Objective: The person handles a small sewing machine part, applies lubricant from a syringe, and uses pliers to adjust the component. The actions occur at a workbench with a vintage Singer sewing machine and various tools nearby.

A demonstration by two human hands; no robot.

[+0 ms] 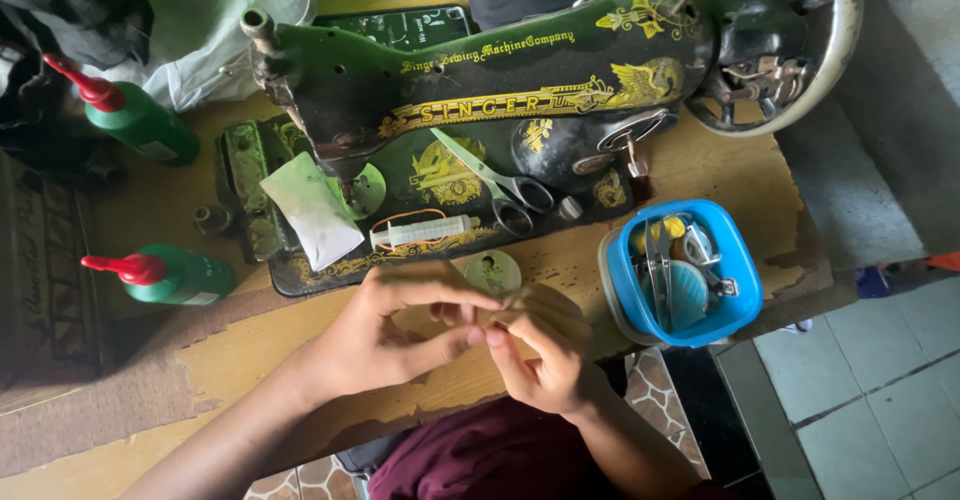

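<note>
Whatever the left hand point(400, 335) and right hand point(545, 355) pinch between their fingertips is too small to tell. The sewing machine point(520, 90) hides its own needle area, and its handwheel point(800, 50) is cut off by the top edge. The contents of the blue box point(735, 305) are too jumbled to identify.

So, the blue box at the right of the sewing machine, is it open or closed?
Open. The blue box has no lid on, and small sewing items show inside.

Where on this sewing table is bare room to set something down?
Bare wood lies between the two green bottles, and along the near edge left of the left hand. The sewing machine bed is crowded with scissors, syringe and cloth.
</note>
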